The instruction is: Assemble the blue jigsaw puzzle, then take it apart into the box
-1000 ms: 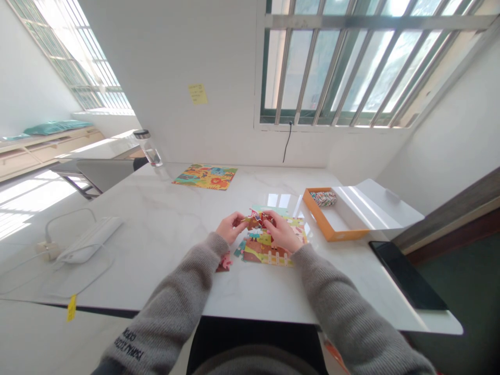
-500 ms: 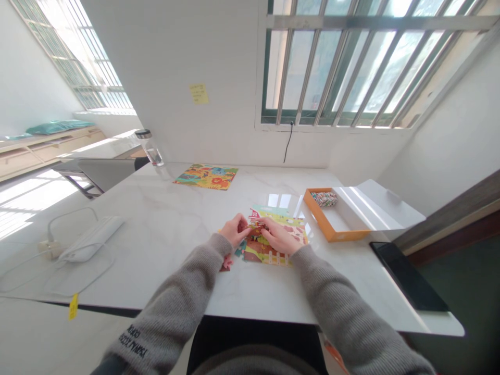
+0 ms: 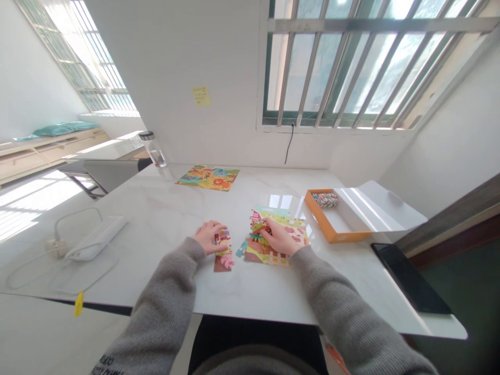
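Observation:
A partly joined farm puzzle point(image 3: 295, 234) lies on the white table in front of me. My right hand point(image 3: 279, 237) is over its left part, thumb and fingers closed on a small puzzle piece point(image 3: 258, 226). To the left lies a separate narrow strip of joined pieces point(image 3: 223, 260) with a pink figure on it. My left hand point(image 3: 210, 237) rests at the upper left of this strip, its thumb and fingers apart around the edge. A teal piece point(image 3: 241, 249) touches or nearly touches the puzzle's left side.
Farther back lies a colourful animal picture point(image 3: 209, 177), with a clear bottle point(image 3: 153, 149) to its left. An orange-edged box point(image 3: 328, 224) stands at the right, near a black phone-like slab point(image 3: 408, 277). A white power strip point(image 3: 97, 238) with cables is at the left.
My left hand has moved left, away from my right hand, to the separate strip, which shows more fully now. My right hand has stayed over the puzzle. The view has shifted slightly.

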The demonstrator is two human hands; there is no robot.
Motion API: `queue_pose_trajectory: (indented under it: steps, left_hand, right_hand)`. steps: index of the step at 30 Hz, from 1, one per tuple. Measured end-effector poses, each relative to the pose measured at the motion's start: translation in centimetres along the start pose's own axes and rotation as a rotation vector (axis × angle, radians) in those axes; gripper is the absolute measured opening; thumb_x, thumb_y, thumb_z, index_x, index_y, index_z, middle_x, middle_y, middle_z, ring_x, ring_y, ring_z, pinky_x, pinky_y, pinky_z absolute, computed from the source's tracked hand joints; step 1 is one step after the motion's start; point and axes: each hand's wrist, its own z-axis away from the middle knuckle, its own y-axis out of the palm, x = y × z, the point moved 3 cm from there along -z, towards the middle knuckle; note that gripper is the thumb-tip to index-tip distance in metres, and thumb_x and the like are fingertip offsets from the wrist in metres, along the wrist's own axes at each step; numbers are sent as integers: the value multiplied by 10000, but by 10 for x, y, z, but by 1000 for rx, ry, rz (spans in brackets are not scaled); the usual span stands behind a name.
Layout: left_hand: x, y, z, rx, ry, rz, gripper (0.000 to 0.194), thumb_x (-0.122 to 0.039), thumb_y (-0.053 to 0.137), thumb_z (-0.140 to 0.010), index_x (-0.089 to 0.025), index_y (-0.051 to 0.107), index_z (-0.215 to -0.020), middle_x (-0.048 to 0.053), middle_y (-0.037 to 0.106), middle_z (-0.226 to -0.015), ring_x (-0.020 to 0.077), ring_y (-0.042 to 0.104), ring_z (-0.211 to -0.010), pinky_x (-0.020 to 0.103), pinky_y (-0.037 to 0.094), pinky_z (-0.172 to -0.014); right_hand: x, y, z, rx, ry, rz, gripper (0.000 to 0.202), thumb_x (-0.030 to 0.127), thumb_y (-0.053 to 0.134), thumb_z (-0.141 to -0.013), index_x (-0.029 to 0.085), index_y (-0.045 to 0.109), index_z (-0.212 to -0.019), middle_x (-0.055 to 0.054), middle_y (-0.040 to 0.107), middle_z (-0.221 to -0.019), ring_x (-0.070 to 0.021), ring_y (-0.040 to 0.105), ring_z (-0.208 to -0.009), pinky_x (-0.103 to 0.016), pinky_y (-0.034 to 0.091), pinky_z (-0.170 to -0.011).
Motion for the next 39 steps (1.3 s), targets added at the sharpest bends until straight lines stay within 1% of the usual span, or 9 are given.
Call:
queue_pose_trajectory:
  steps: [3, 9, 14, 16, 21, 24, 29, 34, 39]
  left_hand:
    - [-1, 0, 15, 42, -32, -70, 735, -535, 775, -623, -246, 597, -1275, 99, 537, -1257, 331, 492, -1172, 462, 366, -1025]
    - [-11, -2, 15, 109, -7, -59, 615, -482, 754, -681, -264, 614, -1239, 67, 577, -1120, 304, 508, -1101, 444, 366, -998]
    - [-10, -3, 16, 99, 14, -46, 578, -437, 763, -680, -269, 623, -1215, 62, 576, -1115, 295, 515, -1093, 438, 360, -996]
    - [-7, -4, 18, 88, 20, -36, 574, -435, 782, -653, -260, 635, -1180, 70, 559, -1153, 299, 510, -1108, 443, 358, -1005]
    - [-1, -6, 21, 77, 29, 3, 419, -404, 778, -648, -227, 648, -1005, 70, 566, -1159, 292, 518, -1102, 452, 371, -1006]
    - [-1, -5, 20, 40, 35, 45, 431, -397, 794, -621, -212, 610, -964, 67, 605, -1101, 279, 551, -1047, 439, 406, -967]
    - [2, -3, 13, 40, -17, 337, 340, -417, 737, -704, -210, 537, -886, 15, 653, -846, 211, 632, -813, 380, 485, -832]
    - [8, -11, 9, -157, -81, 614, 379, -469, 772, -705, -202, 528, -817, -22, 604, -738, 153, 596, -677, 310, 505, -696]
    - [-10, -13, 5, -241, -84, 963, 464, -479, 815, -698, -196, 479, -848, -14, 627, -793, 162, 667, -749, 289, 541, -690]
  right_hand:
    - [-1, 1, 0, 2, 0, -3, 190, 232, 469, -920, 167, 552, -1078, -82, 648, -1004, -212, 597, -908, -350, 452, -879]
    - [-5, 3, -1, -5, -19, 17, 204, 239, 476, -925, 168, 552, -1100, -85, 648, -1019, -216, 598, -923, -345, 453, -871]
    - [-4, 2, 0, 0, -16, 10, 232, 236, 490, -920, 163, 552, -1131, -89, 653, -1018, -216, 600, -921, -352, 457, -884]
    - [-2, 2, 0, -1, -13, -1, 235, 236, 492, -919, 162, 554, -1133, -91, 655, -1026, -216, 601, -925, -357, 459, -895]
    - [-1, 2, 0, 1, -14, -30, 234, 228, 479, -923, 162, 553, -1134, -99, 653, -1053, -220, 607, -958, -366, 461, -912]
    - [-1, 2, 0, -5, -19, -37, 240, 221, 477, -921, 163, 546, -1143, -102, 651, -1065, -219, 607, -971, -367, 467, -908]
    - [0, 0, -1, -13, -8, -44, 219, 226, 480, -915, 172, 549, -1116, -83, 655, -1024, -212, 609, -925, -371, 475, -894]
    - [-3, 0, -1, -40, 6, -39, 182, 257, 489, -922, 187, 549, -1079, -70, 653, -1007, -207, 602, -914, -374, 479, -883]
    - [-1, -1, -1, -84, 23, -96, 198, 266, 496, -923, 197, 539, -1103, -63, 649, -1020, -198, 603, -929, -359, 476, -885]
